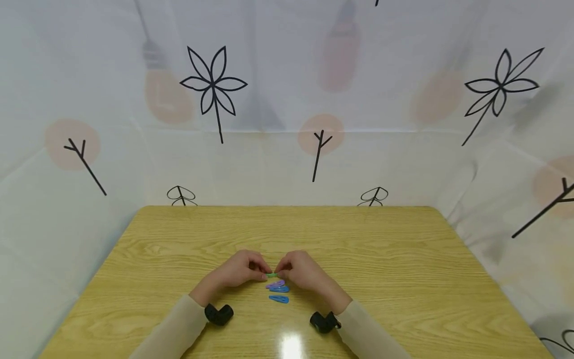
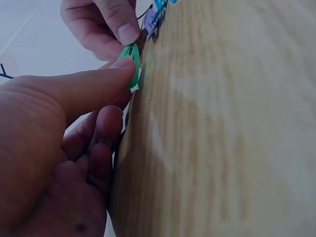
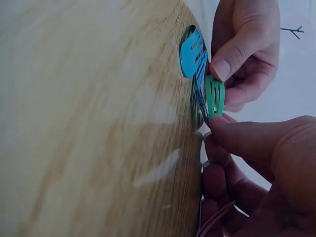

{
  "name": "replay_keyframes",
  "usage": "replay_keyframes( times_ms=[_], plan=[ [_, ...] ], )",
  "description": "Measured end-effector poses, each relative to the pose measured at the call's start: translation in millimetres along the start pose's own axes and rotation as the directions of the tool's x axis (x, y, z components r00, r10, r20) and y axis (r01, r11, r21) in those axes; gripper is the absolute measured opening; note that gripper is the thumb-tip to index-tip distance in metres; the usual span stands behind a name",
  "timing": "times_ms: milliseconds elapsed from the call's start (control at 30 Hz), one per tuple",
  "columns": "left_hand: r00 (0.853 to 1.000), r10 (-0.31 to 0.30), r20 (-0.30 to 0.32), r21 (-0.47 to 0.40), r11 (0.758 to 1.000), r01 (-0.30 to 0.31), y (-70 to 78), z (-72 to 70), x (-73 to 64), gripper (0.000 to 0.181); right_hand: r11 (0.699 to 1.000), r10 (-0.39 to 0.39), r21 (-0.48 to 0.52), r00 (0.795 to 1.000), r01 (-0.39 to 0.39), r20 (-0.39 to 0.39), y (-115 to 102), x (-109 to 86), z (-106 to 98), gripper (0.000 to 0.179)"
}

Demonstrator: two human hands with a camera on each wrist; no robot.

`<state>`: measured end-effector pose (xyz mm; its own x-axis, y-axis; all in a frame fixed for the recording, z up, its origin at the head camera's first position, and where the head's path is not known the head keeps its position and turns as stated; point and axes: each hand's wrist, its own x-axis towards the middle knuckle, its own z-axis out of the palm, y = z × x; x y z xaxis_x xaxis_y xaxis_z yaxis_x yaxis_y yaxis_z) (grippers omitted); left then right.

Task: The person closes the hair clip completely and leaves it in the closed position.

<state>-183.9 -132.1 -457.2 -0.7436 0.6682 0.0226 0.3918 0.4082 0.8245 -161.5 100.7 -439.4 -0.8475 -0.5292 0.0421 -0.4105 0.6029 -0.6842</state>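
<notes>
A green snap hair clip (image 1: 271,274) is held between both hands just above the table. My left hand (image 1: 243,268) pinches one end between thumb and fingers. At the other end, my right hand (image 1: 302,270) pinches it the same way. The left wrist view shows the left thumb lying along the green clip (image 2: 134,74); in the right wrist view the slots of the green clip (image 3: 216,94) face the camera. Nearer me lie a purple hair clip (image 1: 274,285) and a blue hair clip (image 1: 281,289), overlapping. Another blue hair clip (image 1: 279,299) lies apart below them.
The wooden table (image 1: 381,249) stretches out around both hands, with a patterned white cloth (image 1: 278,99) hanging behind it. Black wrist devices (image 1: 219,315) sit on both forearms. A thin pink strip (image 3: 217,217) shows low in the right wrist view; its kind is unclear.
</notes>
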Motion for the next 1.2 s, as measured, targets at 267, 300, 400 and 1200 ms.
replay_keyframes(
  times_ms=[267, 300, 400, 1200],
  plan=[
    [1.0, -0.025, 0.008, -0.039, 0.999, 0.025, 6.2, -3.4, 0.5, 0.01, 1.0, -0.017, 0.002, 0.998, 0.017, 0.056, -0.1, 5.0, -0.6, 0.008],
    [1.0, -0.026, 0.009, -0.043, 0.999, 0.026, 6.4, -3.5, 0.5, 0.01, 1.0, -0.014, 0.008, 0.998, 0.014, 0.06, 0.1, 5.2, -0.9, 0.009],
    [0.999, -0.031, 0.016, -0.049, 0.998, 0.032, 6.3, -3.4, 0.2, 0.01, 0.999, -0.008, 0.035, 0.997, 0.005, 0.071, 1.2, 4.9, -1.9, 0.009],
    [0.998, -0.033, -0.058, 0.057, 0.998, 0.037, 14.9, 10.0, 11.2, 0.013, 0.982, 0.161, 0.123, 0.973, -0.142, -0.164, 14.1, -2.7, -32.1, 0.012]
  ],
)
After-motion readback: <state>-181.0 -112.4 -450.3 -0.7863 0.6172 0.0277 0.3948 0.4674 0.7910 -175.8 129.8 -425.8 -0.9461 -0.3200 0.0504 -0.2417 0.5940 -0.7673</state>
